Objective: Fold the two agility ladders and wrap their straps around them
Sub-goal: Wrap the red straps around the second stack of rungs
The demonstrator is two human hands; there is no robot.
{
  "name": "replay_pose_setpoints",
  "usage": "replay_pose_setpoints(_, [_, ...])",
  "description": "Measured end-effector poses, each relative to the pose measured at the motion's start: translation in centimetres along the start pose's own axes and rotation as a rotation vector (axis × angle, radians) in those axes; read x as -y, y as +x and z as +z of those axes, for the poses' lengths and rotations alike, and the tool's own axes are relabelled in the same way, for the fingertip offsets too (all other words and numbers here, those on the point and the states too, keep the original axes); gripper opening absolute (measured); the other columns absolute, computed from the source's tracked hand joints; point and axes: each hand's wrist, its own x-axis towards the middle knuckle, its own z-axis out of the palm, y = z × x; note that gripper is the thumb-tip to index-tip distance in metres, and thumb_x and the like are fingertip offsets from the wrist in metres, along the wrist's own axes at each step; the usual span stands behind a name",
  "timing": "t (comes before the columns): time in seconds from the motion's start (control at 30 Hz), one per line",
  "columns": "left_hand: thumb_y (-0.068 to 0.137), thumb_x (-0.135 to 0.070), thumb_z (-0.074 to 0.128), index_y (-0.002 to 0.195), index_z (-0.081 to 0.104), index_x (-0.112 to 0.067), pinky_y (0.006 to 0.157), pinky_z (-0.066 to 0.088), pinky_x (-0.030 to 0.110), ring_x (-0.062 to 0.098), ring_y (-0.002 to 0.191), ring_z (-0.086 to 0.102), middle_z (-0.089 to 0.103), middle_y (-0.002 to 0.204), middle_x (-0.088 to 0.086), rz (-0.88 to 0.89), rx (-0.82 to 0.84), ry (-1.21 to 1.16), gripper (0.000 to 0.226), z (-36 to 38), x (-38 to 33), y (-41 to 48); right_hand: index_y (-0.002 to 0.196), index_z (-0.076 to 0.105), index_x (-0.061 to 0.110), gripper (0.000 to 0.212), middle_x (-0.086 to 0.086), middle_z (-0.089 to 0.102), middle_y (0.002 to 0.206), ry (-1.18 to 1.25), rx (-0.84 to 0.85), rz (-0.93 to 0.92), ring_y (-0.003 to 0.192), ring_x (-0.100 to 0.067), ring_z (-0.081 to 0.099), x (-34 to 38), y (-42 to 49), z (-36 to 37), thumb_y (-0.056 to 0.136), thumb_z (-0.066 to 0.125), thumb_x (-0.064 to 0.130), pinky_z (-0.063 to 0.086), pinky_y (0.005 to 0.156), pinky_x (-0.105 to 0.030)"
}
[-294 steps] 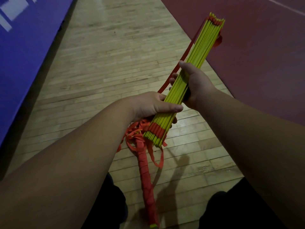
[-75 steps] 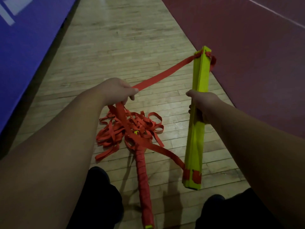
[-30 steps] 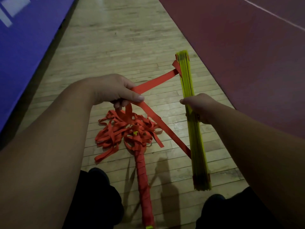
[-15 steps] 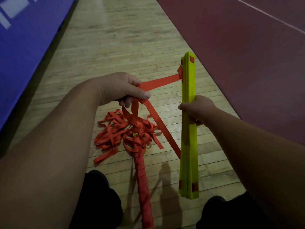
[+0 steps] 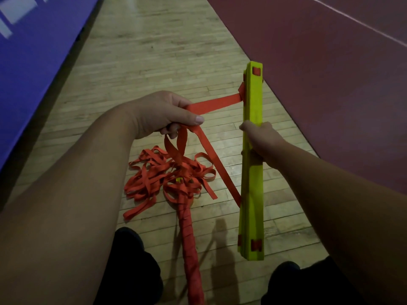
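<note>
Head view: the folded ladder (image 5: 252, 102), a flat stack of yellow rungs, is gripped mid-length by the right hand (image 5: 263, 139), fingers (image 5: 253, 156) curled round it, above the plank floor (image 5: 154, 51). Its flat red strap (image 5: 217, 101) is pinched by the left hand (image 5: 163, 115). A strap-wound second ladder (image 5: 190, 243) lies left.

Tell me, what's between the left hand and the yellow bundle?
A red strap runs from the left hand to the yellow bundle, and another stretch slants down to its lower part. Behind is wooden floor. The head view shows it.
</note>
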Motion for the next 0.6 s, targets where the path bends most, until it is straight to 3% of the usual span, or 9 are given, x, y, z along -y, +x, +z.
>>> replay_pose_setpoints(0.07, [0.079,-0.044,0.085,0.084,0.083,-0.023,0.048,0.040,0.019,0.015,0.054,0.054,0.058,0.056,-0.001,-0.007,-0.005,0.008,0.023,0.0,0.1,0.2,0.134,0.052,0.003,0.049,-0.016,0.066,0.105,-0.002,0.033,-0.017,0.082,-0.031,0.076,0.1,0.1,0.2,0.105,0.057,0.042,0.062,0.062,-0.041])
replay_pose_setpoints(0.13, [0.087,-0.038,0.084,0.090,0.081,-0.020,0.049,0.040,0.019,0.015,0.055,0.054,0.057,0.055,-0.003,-0.019,-0.018,0.022,0.019,0.0,0.2,0.3,0.120,0.060,0.005,0.037,-0.014,0.069,0.104,-0.051,0.040,-0.068,0.090,-0.030,0.075,-0.1,0.2,0.5,0.107,0.061,0.039,0.066,0.077,-0.049])
replay_pose_setpoints(0.2, [0.085,-0.040,0.085,0.094,0.081,-0.017,0.050,0.039,0.019,0.015,0.055,0.054,0.058,0.055,-0.003,-0.022,-0.015,0.029,0.025,0.1,0.2,0.3,0.119,0.058,0.007,0.042,-0.013,0.070,0.113,-0.094,0.042,-0.101,0.102,-0.031,0.074,-0.3,0.3,0.5,0.103,0.070,0.044,0.065,0.088,-0.052])
replay_pose_setpoints(0.33, [0.073,-0.048,0.086,0.096,0.083,-0.019,0.051,0.039,0.020,0.013,0.054,0.054,0.063,0.061,-0.001,-0.018,-0.008,0.005,0.037,0.2,0.0,0.2,0.136,0.053,0.013,0.056,-0.009,0.069,0.120,-0.048,0.101,-0.116,0.107,-0.029,0.072,-0.6,0.0,0.3,0.098,0.078,0.045,0.065,0.085,-0.049])
replay_pose_setpoints(0.4, [0.079,-0.042,0.085,0.094,0.082,-0.019,0.052,0.039,0.021,0.011,0.053,0.053,0.065,0.060,-0.004,-0.001,-0.010,-0.019,0.027,0.2,0.0,0.2,0.131,0.053,0.020,0.046,-0.008,0.067,0.119,-0.004,0.099,-0.127,0.105,-0.029,0.070,-0.5,-0.3,0.5,0.098,0.077,0.042,0.064,0.085,-0.048])
replay_pose_setpoints(0.5, [0.096,-0.025,0.079,0.092,0.077,-0.017,0.057,0.037,0.025,0.008,0.049,0.050,0.063,0.055,-0.009,0.019,-0.018,-0.029,0.010,0.1,-0.2,0.1,0.126,0.054,0.022,0.041,-0.014,0.066,0.119,0.176,0.060,-0.068,0.105,-0.033,0.072,-0.1,-0.7,0.7,0.096,0.076,0.036,0.064,0.092,-0.058])
replay_pose_setpoints(0.6, [0.100,-0.022,0.077,0.094,0.077,-0.016,0.051,0.041,0.018,0.009,0.050,0.049,0.062,0.054,-0.009,0.008,-0.018,-0.015,0.008,0.3,-0.3,0.1,0.134,0.049,0.012,0.044,-0.019,0.064,0.120,0.338,0.118,0.034,0.099,-0.032,0.077,0.7,-1.3,0.7,0.099,0.073,0.024,0.067,0.081,-0.057])
